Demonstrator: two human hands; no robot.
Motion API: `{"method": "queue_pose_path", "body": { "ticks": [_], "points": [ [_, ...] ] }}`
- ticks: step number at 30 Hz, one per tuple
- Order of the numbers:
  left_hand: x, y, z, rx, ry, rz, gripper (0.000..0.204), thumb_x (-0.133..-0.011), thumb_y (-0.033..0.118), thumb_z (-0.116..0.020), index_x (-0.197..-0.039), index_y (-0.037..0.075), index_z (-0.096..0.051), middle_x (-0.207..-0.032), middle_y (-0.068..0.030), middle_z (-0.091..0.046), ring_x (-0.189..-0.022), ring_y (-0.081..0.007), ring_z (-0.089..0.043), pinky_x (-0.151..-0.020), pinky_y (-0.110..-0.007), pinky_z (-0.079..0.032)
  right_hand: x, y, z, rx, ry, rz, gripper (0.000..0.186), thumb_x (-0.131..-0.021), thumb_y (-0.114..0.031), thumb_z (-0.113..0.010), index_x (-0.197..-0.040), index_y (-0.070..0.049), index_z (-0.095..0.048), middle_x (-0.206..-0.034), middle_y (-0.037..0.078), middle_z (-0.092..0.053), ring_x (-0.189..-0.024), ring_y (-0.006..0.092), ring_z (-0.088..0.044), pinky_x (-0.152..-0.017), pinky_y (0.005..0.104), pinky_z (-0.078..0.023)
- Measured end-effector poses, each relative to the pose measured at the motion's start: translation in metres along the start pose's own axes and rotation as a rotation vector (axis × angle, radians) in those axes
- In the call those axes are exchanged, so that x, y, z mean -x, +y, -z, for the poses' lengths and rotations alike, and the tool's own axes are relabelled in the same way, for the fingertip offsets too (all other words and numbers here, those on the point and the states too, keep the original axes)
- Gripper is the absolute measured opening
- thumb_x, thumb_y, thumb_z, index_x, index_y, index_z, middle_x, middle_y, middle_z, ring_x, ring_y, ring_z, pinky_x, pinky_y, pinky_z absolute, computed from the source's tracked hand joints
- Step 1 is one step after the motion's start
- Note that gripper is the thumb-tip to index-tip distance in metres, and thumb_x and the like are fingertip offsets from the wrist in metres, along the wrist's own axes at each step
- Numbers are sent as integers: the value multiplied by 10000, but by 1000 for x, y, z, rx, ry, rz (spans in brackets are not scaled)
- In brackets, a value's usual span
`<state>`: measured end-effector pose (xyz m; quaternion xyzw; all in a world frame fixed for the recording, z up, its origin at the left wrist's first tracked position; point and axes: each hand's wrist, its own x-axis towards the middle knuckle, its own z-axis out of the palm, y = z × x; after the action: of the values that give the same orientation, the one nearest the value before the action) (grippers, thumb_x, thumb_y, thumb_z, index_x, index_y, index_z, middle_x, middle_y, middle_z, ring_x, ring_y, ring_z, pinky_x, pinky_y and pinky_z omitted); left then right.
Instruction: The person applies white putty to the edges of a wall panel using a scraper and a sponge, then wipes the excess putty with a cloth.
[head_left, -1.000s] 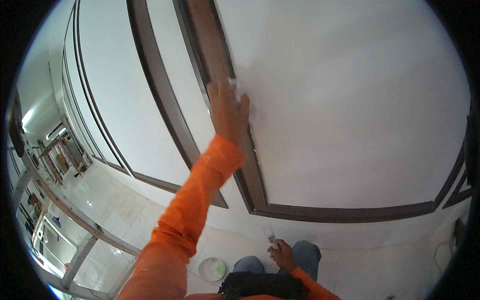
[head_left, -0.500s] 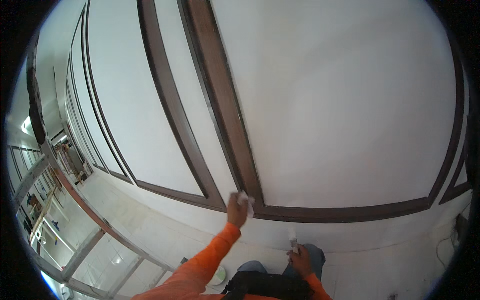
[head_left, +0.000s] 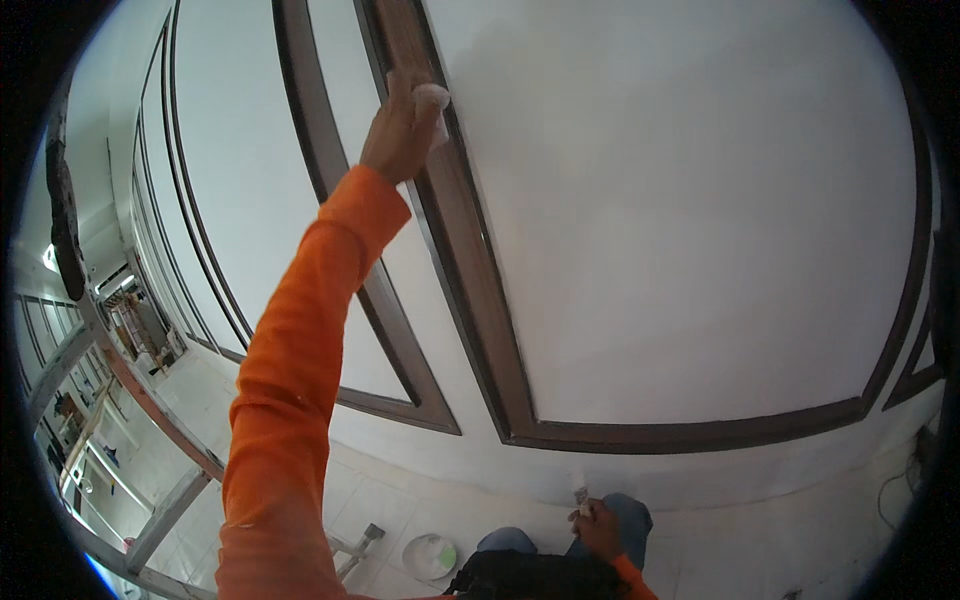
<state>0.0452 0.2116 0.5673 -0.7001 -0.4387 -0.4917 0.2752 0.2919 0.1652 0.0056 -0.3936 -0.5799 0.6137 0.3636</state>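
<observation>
My left hand is raised high, arm stretched out, with its fingers closed on a white cloth. It presses the cloth against the upright dark brown wooden moulding, which borders a big white wall panel. Low down by my knees, my right hand grips a small tool with a pale end and a greyish collar, which looks like a paintbrush. Its end points toward the wall and is partly blurred.
A round white container with something green in it stands on the tiled floor, left of my knees. A scaffold-like frame curves along the left. A cable lies at the far right. More brown-framed panels run leftward.
My left hand has moved far up the brown moulding with the white cloth, from its bottom corner. My right hand has stayed near my knee, still holding the brush.
</observation>
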Motion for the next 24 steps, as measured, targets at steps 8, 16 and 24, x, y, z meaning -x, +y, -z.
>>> {"method": "queue_pose_path", "body": {
  "ticks": [8, 16, 24],
  "points": [
    [-39, -36, -2, -219, 50, -198, 210, -912, 148, -514, -1080, 42, -582, -1079, -146, -593, -984, -297, -619, -878, -354, -500, -15, 22, -4, -35, -40, 42, 311, -851, -163, -587, -1129, -31, -544, -805, 64, -664, -629, 129, -628, -524, 281, -511],
    [-42, -40, -3, -724, -169, -485, 241, -851, 94, -614, -1091, 80, -610, -1136, -105, -547, -904, -277, -658, -802, -343, -576, -19, 41, -12, -109, 31, 23, 274, -856, -207, -592, -1059, -31, -540, -755, 57, -605, -606, 139, -581, -524, 306, -478],
    [36, -51, -27, -734, -290, -532, 270, -794, -10, -610, -1049, 76, -589, -1104, -78, -546, -897, -230, -642, -729, -307, -592, -24, 41, -21, -134, -20, 15, 271, -781, -72, -511, -1039, 13, -519, -818, 82, -612, -616, 118, -525, -544, 282, -449]
  ]
}}
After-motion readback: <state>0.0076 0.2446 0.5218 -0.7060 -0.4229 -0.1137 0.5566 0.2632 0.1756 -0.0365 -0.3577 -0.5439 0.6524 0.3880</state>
